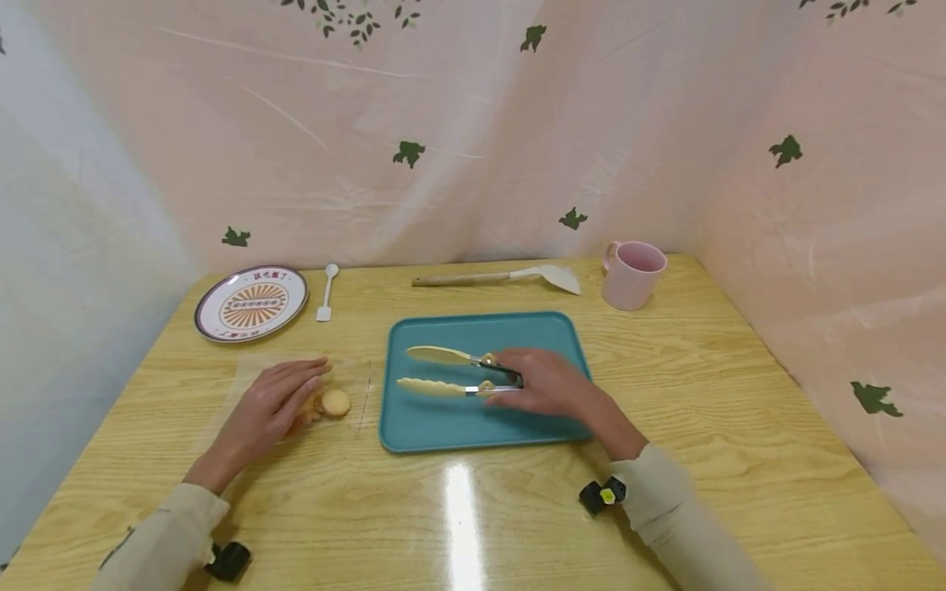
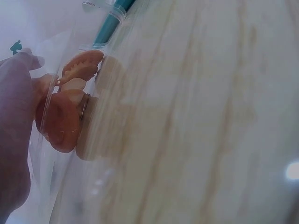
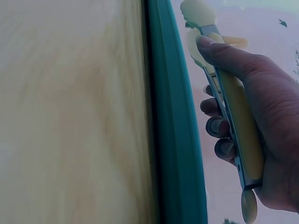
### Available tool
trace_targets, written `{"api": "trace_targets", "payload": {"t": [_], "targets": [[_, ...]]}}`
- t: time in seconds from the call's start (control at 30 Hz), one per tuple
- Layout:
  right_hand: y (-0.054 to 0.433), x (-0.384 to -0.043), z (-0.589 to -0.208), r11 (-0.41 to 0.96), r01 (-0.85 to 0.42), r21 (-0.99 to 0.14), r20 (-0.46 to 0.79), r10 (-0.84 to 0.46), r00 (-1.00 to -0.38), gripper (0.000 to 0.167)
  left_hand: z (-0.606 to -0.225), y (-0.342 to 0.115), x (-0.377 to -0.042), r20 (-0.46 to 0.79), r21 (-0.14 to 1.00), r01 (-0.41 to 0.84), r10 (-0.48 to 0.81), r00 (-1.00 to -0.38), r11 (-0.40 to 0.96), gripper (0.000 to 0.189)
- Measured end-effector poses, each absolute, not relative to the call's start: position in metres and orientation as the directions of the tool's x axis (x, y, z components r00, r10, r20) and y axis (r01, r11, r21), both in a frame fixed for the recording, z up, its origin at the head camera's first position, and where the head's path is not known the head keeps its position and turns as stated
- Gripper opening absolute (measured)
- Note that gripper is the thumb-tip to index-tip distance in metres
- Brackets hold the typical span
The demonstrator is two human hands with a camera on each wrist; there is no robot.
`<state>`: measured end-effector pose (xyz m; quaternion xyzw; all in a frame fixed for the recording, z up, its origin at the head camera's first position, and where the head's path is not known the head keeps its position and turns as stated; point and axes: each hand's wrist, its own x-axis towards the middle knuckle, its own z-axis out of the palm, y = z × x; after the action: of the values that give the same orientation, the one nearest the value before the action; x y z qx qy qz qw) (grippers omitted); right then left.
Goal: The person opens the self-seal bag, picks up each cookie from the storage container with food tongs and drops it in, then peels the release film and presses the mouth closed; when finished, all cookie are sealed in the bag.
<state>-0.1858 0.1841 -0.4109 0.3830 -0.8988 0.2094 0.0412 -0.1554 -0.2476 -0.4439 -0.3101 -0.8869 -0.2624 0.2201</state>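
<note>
Partly hidden biscuits [image 1: 336, 402]: left side, in a clear bag [image 1: 356, 384] whose edges barely show.
Left hand [image 1: 268, 402]: fingers extended and loose across the biscuits; contact hard to make out, and the left wrist view cuts it off.
Right hand [image 1: 543, 382]: grips tongs [image 1: 443, 355] over the teal tray [image 1: 484, 427], covering much of their handles.

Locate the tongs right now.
Head view, near the centre: the tongs are in the right hand, over the teal tray, their tips toward the picture's left.
</note>
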Motion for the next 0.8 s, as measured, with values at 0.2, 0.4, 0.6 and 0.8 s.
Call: {"api": "trace_targets", "payload": {"t": [0.2,0.4,0.6,0.8], "targets": [[0.215,-0.178,-0.41,0.672,-0.658,-0.338,0.256,-0.607,-0.752,0.041,-0.444,-0.248,-0.156,0.551,0.33,0.666,0.436,-0.711,0.669,0.034],[0.244,-0.171,-0.413,0.72,-0.596,-0.355,0.246,-0.544,-0.803,0.041,-0.444,-0.249,-0.154,0.551,0.334,0.668,0.437,-0.711,0.665,0.031],[0.27,-0.162,-0.411,0.784,-0.497,-0.372,0.213,-0.448,-0.868,0.048,-0.445,-0.25,-0.156,0.575,0.323,0.692,0.447,-0.685,0.645,0.032],[0.295,-0.149,-0.411,0.84,-0.39,-0.378,0.196,-0.339,-0.92,0.049,-0.447,-0.251,-0.157,0.591,0.312,0.706,0.452,-0.668,0.636,0.033]]}}
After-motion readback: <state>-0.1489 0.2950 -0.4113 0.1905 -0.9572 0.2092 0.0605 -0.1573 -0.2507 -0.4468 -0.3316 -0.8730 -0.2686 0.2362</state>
